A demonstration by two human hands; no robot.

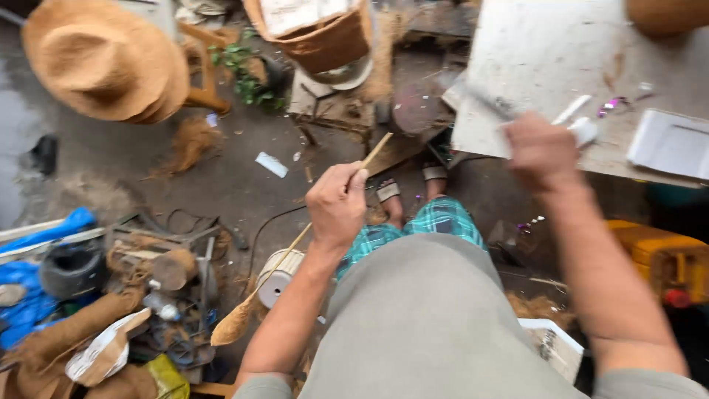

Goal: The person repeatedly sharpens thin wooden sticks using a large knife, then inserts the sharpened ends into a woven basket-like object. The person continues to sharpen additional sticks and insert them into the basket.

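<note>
Head view, looking down past my grey shirt: my left hand [337, 205] is closed around a thin wooden stick [295, 246] that ends in a flat, leaf-shaped tip near the cluttered floor, just beside a pale spool [275, 278]. My right hand [543, 151] is blurred at the edge of the white desk [539, 52], fingers curled on a small white piece [585, 130] I cannot identify. A straw hat [103, 59] hangs upper left.

Hat [103, 59] far left, bench [539, 66] right w/ tray [672, 144] on it; spool [277, 277] on floor [221, 185] by left arm.
</note>
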